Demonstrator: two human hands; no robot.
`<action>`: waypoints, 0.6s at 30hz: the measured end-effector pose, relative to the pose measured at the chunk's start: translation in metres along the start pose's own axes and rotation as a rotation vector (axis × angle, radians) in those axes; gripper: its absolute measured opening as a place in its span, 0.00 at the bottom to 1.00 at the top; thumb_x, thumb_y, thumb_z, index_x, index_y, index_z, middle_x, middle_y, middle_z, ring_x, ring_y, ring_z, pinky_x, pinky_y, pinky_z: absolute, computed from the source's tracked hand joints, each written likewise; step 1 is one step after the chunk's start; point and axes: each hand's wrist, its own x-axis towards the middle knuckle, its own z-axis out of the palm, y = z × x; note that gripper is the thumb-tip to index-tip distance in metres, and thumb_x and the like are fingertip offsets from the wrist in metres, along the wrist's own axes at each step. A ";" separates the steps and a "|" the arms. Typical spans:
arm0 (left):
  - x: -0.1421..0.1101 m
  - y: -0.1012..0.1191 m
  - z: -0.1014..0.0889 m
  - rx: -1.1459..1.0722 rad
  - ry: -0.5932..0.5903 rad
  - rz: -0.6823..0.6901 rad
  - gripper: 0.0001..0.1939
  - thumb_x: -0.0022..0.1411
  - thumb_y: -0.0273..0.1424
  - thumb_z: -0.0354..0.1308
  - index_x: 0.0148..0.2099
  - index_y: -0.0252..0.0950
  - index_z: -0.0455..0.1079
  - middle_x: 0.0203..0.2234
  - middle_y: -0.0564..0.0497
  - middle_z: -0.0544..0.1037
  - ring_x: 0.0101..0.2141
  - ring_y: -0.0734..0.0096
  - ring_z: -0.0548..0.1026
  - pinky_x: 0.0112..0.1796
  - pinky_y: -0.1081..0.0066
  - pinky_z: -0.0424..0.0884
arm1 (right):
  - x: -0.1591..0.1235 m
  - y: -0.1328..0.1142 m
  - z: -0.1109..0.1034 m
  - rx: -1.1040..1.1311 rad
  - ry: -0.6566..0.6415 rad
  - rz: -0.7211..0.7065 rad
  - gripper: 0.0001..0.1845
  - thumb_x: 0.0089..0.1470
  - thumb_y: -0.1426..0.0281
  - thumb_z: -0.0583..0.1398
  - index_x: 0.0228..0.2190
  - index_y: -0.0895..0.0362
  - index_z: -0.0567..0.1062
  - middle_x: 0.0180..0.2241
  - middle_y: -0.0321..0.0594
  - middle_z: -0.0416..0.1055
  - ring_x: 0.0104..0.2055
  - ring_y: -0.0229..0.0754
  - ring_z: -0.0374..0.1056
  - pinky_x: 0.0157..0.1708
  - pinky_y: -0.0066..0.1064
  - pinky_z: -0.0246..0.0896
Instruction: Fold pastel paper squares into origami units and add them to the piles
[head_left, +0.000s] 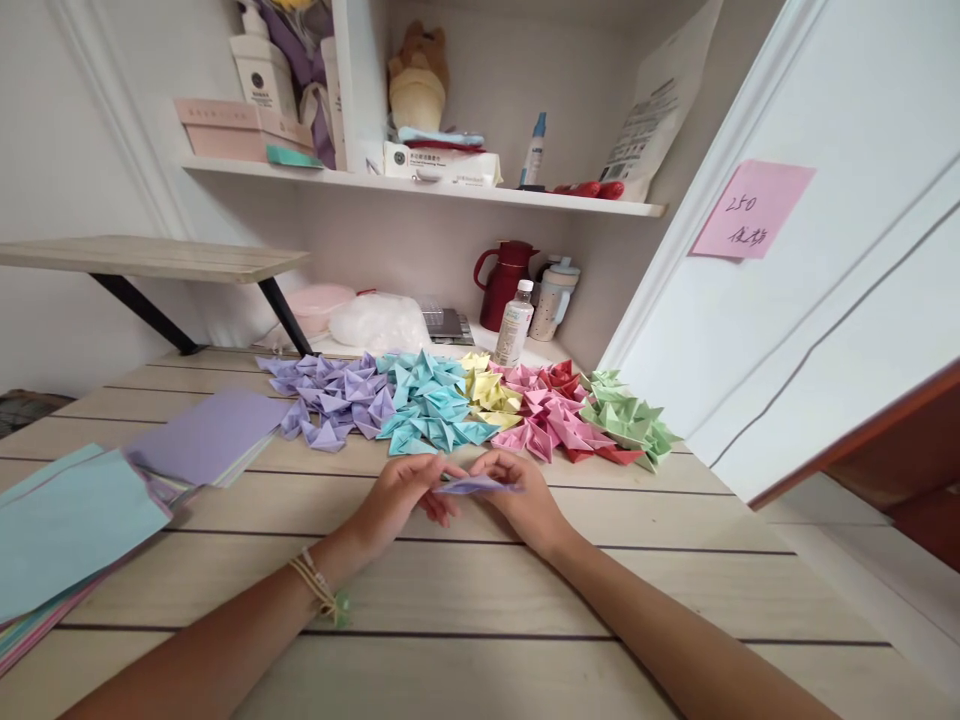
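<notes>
Two hands meet over the middle of the wooden tabletop [465, 590] in the head view, both pinched onto one small folded piece of purple paper [475, 485]. The left hand [401, 497], its wrist ringed by a thin bracelet [319, 585], has its fingertips closed on the paper's left end; the right hand [525, 495] has its fingers closed on the right end. The paper sits flat and narrow between them, held just above the wood, pointed at both tips.

Judging by its look, the piece is very light, thin and soft enough to crease at the slightest pressure, so it likely wants a gentle pinch at the tips or along a folded edge, where the layers are thickest and stiffest; pressing on the middle could flatten it.

Just behind the hands lies a long row of finished folded shapes sorted by colour: a purple heap [326, 395], a blue heap [427, 405], a yellow heap [487, 385], a pink heap [544, 415] and a green heap [626, 420]. To the left rests a stack of flat coloured sheets [202, 435], purple on top, with a blue sheet [67, 525] nearer. Farther back stand a red jug [504, 283] and a clear bottle [514, 325], under a shelf [420, 190]. A pink note [750, 210] sticks to the white panel on the right.
</notes>
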 end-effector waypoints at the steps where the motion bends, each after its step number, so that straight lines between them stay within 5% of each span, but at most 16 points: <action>1: -0.001 0.001 0.000 0.000 -0.011 -0.002 0.28 0.52 0.52 0.59 0.36 0.30 0.76 0.19 0.46 0.78 0.18 0.70 0.73 0.23 0.72 0.67 | 0.000 0.001 0.000 0.020 0.004 0.000 0.12 0.43 0.63 0.67 0.27 0.56 0.73 0.25 0.36 0.72 0.28 0.38 0.67 0.29 0.28 0.61; 6: 0.001 0.001 0.001 0.021 0.112 0.036 0.17 0.46 0.41 0.68 0.33 0.33 0.77 0.28 0.46 0.80 0.28 0.69 0.76 0.30 0.73 0.69 | -0.002 0.001 0.000 -0.050 0.093 -0.048 0.10 0.44 0.68 0.64 0.33 0.54 0.76 0.39 0.41 0.73 0.39 0.42 0.69 0.33 0.29 0.63; 10: 0.005 -0.003 -0.001 -0.015 0.263 0.058 0.15 0.46 0.37 0.68 0.35 0.33 0.77 0.28 0.48 0.80 0.29 0.68 0.75 0.30 0.73 0.68 | -0.004 -0.001 -0.001 -0.196 0.038 -0.115 0.27 0.41 0.73 0.65 0.47 0.49 0.75 0.54 0.43 0.64 0.53 0.47 0.63 0.39 0.31 0.64; 13: 0.006 -0.004 -0.003 -0.070 0.326 0.058 0.18 0.47 0.37 0.68 0.39 0.33 0.76 0.28 0.48 0.80 0.27 0.69 0.75 0.28 0.74 0.67 | -0.005 -0.001 -0.002 -0.216 -0.115 -0.120 0.37 0.42 0.75 0.63 0.56 0.47 0.67 0.56 0.42 0.64 0.49 0.45 0.66 0.40 0.32 0.63; 18: 0.006 -0.003 -0.004 -0.116 0.315 0.042 0.21 0.46 0.35 0.68 0.43 0.33 0.76 0.26 0.49 0.79 0.27 0.70 0.74 0.28 0.75 0.67 | -0.006 0.000 -0.001 -0.203 -0.141 -0.121 0.41 0.43 0.74 0.64 0.60 0.49 0.62 0.51 0.43 0.69 0.45 0.44 0.69 0.39 0.32 0.63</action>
